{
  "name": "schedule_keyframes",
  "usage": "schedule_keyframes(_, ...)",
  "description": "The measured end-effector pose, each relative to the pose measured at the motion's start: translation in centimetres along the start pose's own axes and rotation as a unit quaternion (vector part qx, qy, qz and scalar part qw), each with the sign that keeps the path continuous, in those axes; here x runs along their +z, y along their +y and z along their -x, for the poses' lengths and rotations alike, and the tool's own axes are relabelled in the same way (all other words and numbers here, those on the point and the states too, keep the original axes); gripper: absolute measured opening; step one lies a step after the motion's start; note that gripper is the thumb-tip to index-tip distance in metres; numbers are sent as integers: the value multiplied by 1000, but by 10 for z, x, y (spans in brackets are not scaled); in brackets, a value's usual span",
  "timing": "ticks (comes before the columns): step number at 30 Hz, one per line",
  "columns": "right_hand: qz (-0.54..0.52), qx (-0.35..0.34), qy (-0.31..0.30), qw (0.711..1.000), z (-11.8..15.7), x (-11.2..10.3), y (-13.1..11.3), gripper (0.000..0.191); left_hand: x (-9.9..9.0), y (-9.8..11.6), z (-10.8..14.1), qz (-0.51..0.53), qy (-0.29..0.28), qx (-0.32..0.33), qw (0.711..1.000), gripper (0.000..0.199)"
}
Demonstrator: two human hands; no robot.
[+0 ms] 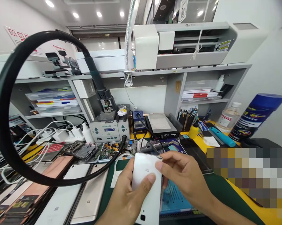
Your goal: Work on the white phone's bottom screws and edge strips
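Observation:
A white phone (146, 193) is held upright above the bench, its back with a small logo facing me and its camera hole near the lower end. My left hand (131, 193) wraps round its left side, thumb across the back. At the top right corner of the phone, my right hand (183, 172) is closed, with its thumb on the back and the index finger at the edge. Whether the right fingers pinch anything besides that corner is hidden. Behind the phone lies a blue mat (175, 200).
Several phones, including a gold one (90, 197), lie at the left under a looping black hose (4, 62). A rework station (108, 130), trays of small parts (115, 150) and a dark phone screen (194, 153) stand further back. At right is a blue spray can (255, 115).

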State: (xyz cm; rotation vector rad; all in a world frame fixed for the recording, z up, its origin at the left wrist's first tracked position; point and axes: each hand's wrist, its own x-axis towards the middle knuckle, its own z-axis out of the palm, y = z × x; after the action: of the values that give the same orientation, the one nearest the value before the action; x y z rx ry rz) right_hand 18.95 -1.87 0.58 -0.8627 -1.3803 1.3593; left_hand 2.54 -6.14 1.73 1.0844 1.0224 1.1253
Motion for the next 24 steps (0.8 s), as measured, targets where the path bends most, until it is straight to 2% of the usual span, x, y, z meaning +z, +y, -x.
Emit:
schedule_keyframes(4,-19,7,-28,999,1,0,-3,21,0,-1,0,-1,1,-8,1000,45)
schedule_keyframes(12,-20,16,-18,1000,0,-1,-5,19,-1,-5,1,-57,-11,5,998,35)
schedule_keyframes(19,9,20,-29,999,-2,-6,-5,26,-8,-2,-4,17,-26,-40,999,37)
schedule_keyframes(24,-37,23,-77,996,-2,-6,-4,38,-21,-5,-9,47,-82,-44,995,29)
